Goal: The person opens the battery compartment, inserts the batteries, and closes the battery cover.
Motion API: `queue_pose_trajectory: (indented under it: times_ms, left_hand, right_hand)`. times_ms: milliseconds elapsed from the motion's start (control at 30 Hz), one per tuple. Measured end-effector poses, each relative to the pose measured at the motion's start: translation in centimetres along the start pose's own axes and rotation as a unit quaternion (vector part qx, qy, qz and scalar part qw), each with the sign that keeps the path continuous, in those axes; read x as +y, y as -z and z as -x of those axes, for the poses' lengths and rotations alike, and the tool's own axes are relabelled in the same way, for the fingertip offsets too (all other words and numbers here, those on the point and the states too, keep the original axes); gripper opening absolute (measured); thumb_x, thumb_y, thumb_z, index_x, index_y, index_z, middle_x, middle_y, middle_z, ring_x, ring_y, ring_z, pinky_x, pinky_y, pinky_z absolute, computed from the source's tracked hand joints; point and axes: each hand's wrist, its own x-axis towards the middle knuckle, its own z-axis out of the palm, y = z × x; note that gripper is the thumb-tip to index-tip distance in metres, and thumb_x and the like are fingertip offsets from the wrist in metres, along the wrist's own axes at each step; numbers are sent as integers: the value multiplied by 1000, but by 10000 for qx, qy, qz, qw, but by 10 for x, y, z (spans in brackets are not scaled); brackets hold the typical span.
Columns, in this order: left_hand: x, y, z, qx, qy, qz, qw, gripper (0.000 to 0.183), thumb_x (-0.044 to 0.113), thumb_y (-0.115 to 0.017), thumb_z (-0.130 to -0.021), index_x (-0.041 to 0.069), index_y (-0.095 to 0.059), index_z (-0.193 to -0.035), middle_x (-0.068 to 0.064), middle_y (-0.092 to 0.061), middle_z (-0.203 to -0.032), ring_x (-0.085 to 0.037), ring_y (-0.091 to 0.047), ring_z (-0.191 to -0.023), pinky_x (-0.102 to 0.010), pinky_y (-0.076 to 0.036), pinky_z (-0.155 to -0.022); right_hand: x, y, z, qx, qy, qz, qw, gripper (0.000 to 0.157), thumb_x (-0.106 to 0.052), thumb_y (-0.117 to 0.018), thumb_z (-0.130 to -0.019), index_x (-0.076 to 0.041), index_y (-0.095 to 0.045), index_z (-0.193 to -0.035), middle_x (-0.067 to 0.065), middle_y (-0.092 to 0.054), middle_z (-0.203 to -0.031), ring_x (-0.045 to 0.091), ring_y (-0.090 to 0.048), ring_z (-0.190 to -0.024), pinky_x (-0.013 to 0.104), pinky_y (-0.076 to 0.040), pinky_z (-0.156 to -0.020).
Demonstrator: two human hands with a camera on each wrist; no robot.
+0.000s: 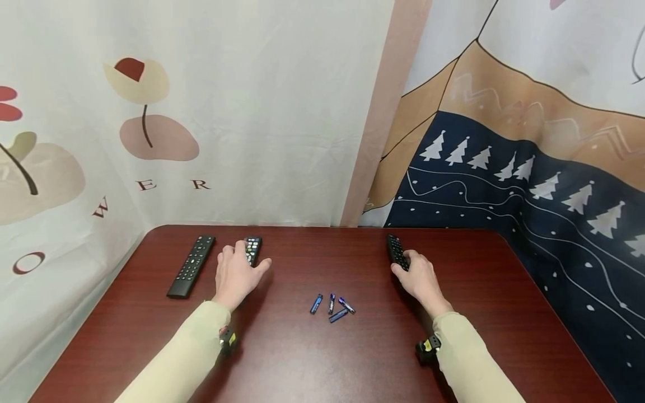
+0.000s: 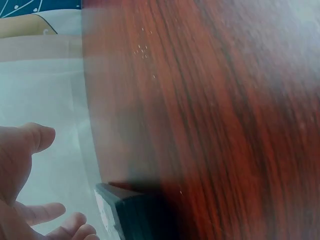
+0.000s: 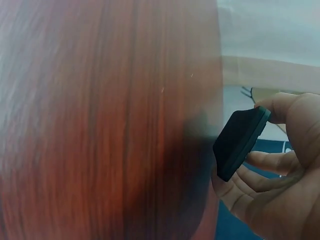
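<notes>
My right hand (image 1: 419,276) grips a black remote control (image 1: 396,249) near its lower end. In the right wrist view the thumb and fingers hold that remote's (image 3: 241,142) edges, tilted above the table. On the left side my left hand (image 1: 238,274) hovers over a second black remote (image 1: 253,246) with pale buttons, its thumb spread away. The left wrist view has the fingers (image 2: 45,212) beside this remote's end (image 2: 145,215), not wrapped round it. A third, longer black remote (image 1: 191,267) lies left of the left hand.
Several small blue batteries (image 1: 339,315) lie loosely grouped between the hands on the dark red wooden table (image 1: 302,364). Behind its far edge hang a pale printed curtain (image 1: 272,112) and a navy one with white trees (image 1: 468,184).
</notes>
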Motion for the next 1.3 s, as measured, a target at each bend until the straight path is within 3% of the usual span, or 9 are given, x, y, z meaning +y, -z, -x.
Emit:
queue_pose_trajectory:
  times_ms: [367, 667, 1000, 1300]
  left_hand:
    - [12, -3, 2, -66, -132, 94, 9998, 75, 41, -71, -91, -5, -44, -144, -31, -46, -134, -47, -43, -123, -60, -44, -97]
    - [22, -7, 5, -18, -287, 278, 9992, 64, 37, -69, -94, -2, -50, -140, -29, -49, -137, -47, -43, -127, -57, -40, -105]
    - [31, -13, 7, -38, -427, 428, 9982, 56, 32, -65, -97, -4, -52, -138, -30, -53, -131, -45, -48, -122, -57, -42, -103]
    - [40, -16, 10, -170, -410, 573, 9974, 52, 30, -63, -99, -2, -51, -138, -23, -55, -121, -39, -50, -112, -54, -45, -93]
  right_hand:
    - [-11, -4, 0, 29, 65, -587, 9983, 45, -22, -64, -98, 7, -58, -133, 21, -69, -110, 30, -63, -91, 43, -51, -81]
    - [-17, -7, 2, 19, 2, -925, 9957, 39, -20, -65, -97, 5, -63, -127, 20, -72, -107, 31, -67, -95, 41, -53, -82]
    - [-23, -13, 4, -178, -268, -1398, 9897, 40, -23, -63, -100, 2, -63, -131, 19, -72, -114, 31, -66, -103, 38, -52, -84]
    - [-27, -16, 10, -363, -455, -1884, 9804, 41, -22, -62, -101, 3, -61, -134, 20, -68, -115, 28, -63, -96, 32, -50, -75]
